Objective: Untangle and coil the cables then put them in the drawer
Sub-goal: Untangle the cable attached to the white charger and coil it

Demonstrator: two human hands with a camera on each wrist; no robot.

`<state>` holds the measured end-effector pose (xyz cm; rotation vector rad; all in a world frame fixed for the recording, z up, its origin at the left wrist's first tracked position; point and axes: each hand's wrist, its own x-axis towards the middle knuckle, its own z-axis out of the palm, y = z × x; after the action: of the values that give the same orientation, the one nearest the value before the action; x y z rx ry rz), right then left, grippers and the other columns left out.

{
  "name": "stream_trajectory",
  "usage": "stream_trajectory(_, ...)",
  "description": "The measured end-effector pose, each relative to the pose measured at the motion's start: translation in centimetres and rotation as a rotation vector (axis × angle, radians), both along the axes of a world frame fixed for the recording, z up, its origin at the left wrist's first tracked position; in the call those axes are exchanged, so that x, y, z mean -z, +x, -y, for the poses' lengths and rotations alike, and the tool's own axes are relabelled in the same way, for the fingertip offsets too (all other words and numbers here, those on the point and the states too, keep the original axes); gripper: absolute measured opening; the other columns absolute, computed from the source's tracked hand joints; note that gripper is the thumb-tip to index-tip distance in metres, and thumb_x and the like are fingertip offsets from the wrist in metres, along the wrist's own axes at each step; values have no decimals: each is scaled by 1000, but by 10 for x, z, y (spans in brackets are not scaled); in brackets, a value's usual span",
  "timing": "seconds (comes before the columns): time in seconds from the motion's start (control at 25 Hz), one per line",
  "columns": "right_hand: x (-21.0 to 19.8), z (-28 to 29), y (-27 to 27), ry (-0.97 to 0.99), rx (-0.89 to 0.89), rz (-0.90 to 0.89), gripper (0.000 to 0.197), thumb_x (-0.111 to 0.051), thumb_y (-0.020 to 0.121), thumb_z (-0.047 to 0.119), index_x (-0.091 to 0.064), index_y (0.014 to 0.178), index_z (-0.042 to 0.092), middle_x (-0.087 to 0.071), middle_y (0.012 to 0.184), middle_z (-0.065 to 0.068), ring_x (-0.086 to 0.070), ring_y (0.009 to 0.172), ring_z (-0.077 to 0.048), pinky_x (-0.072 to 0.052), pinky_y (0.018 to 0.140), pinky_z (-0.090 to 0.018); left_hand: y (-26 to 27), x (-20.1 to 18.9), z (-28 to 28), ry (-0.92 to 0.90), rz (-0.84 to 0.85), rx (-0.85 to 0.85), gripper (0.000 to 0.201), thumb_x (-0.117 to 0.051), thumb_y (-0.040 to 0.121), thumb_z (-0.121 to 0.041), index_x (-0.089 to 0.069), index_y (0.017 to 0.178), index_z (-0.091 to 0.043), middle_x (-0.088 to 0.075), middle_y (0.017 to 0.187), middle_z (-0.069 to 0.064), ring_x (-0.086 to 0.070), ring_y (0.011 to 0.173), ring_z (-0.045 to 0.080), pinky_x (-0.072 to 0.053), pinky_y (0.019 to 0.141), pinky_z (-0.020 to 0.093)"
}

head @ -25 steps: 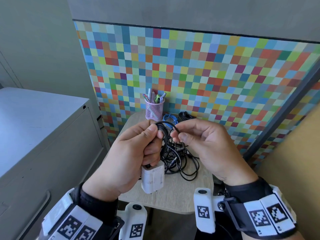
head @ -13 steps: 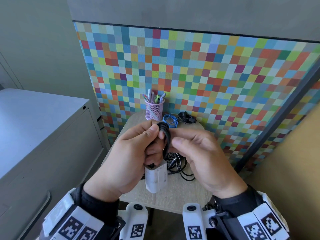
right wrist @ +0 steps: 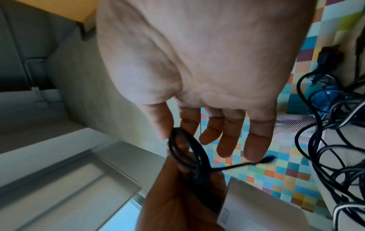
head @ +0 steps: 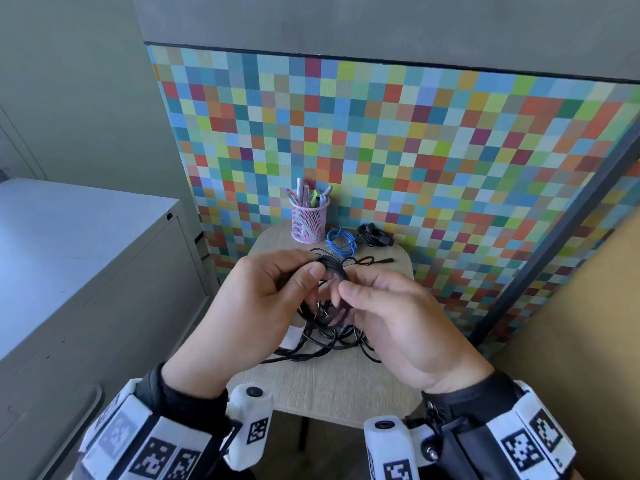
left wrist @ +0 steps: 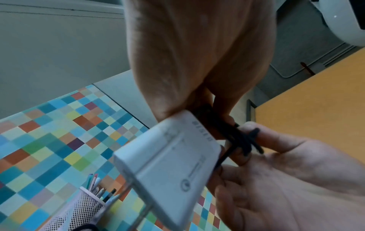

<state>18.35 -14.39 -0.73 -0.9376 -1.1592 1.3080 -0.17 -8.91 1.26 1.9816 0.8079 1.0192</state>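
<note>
My left hand [head: 311, 271] grips a small coil of black cable [head: 332, 268] above the little wooden table [head: 329, 386]. A white charger block [left wrist: 168, 164] hangs from that coil under my left palm; in the head view only its corner [head: 292, 336] shows. My right hand [head: 341, 292] pinches the coil [right wrist: 185, 153] between thumb and index finger, its other fingers relaxed. The cable's loose end [right wrist: 266, 161] sticks out past those fingers. A tangle of black cables [head: 332, 344] lies on the table under both hands.
At the table's back stand a pink mesh pen cup [head: 308, 220], a coiled blue cable [head: 341, 242] and a coiled black cable [head: 372, 235]. A grey cabinet [head: 104, 271] stands at left. The chequered wall panel [head: 415, 150] rises behind the table.
Both hands have sunk toward the table with the coil. My right hand has closed in on the coil, and the white charger is now mostly hidden behind my left hand.
</note>
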Motion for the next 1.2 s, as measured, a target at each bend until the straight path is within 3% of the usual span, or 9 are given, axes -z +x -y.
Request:
stream_trajectory(0.16, -3, 3, -3, 41, -140, -67, 23, -66, 90, 9, -60, 69, 13, -55, 79, -12, -54, 86, -26, -45, 87, -35, 1, 0, 3, 9, -35, 53, 22, -59, 102, -26, -76, 91, -19, -73, 76, 0, -70, 63, 16, -57, 60, 32)
stream_trajectory(0.28, -2, 3, 2, 75, -155, 76, 29, -73, 85, 2, -58, 66, 19, -59, 76, 3, -57, 80, -13, -48, 81, -25, -4, 1, 1, 16, -60, 34, 24, -57, 99, -33, -76, 88, -25, -71, 73, -3, -64, 64, 11, -51, 59, 23)
stream_trajectory(0.36, 3, 1, 6, 46, -61, 199, 18, -79, 81, 7, -67, 74, 19, -65, 82, 2, -60, 83, -16, -50, 81, -31, -6, 2, 1, 37, -88, 13, 24, -57, 98, -36, -74, 85, -27, -68, 69, -4, -59, 60, 12, -46, 55, 19)
stream_trajectory(0.44, 7, 1, 5, 19, 46, 278, 10, -81, 83, 8, -75, 86, 16, -71, 86, -10, -62, 81, -18, -51, 77, -33, -5, 4, 2, 37, -86, -9, 23, -59, 100, -31, -73, 82, -29, -68, 69, -5, -57, 57, 12, -45, 53, 20)
stream_trajectory(0.56, 9, 0, 1, 24, 240, 345, 20, -81, 88, 4, -79, 100, 20, -70, 81, -10, -62, 63, -17, -52, 61, -33, -4, 6, 2, 17, -56, -46, 22, -62, 101, -31, -73, 82, -32, -70, 70, -1, -62, 57, 26, -54, 52, 38)
stream_trajectory(0.64, 7, 0, -1, 57, 384, 351, 24, -83, 85, 4, -76, 96, 25, -70, 74, -1, -67, 58, -22, -58, 58, -37, -3, 6, 2, 25, -49, -83, 23, -62, 101, -34, -74, 84, -24, -71, 70, 4, -62, 59, 34, -53, 53, 48)
stream_trajectory(0.84, 7, 0, -1, 141, 557, 361, 19, -83, 84, 4, -76, 82, 21, -77, 75, -4, -76, 63, -22, -62, 59, -33, 3, 4, 3, 44, -32, -162, 19, -65, 98, -29, -74, 83, -24, -73, 73, -5, -67, 60, 24, -54, 58, 45)
stream_trajectory(1.12, -2, 2, 17, 147, 403, 478, 23, -69, 97, 6, -79, 97, 27, -75, 81, -2, -71, 65, -21, -58, 65, -24, 4, 8, 2, 82, -23, -250, 21, -62, 97, -36, -74, 82, -28, -72, 69, -2, -65, 56, 31, -54, 52, 47)
stream_trajectory(1.2, -4, 2, 27, 125, 287, 461, 25, -65, 101, 8, -79, 99, 29, -69, 75, 0, -64, 67, -21, -56, 68, -28, 3, 9, 1, 104, -29, -258, 19, -63, 98, -34, -74, 84, -28, -72, 69, -3, -65, 55, 29, -55, 52, 46)
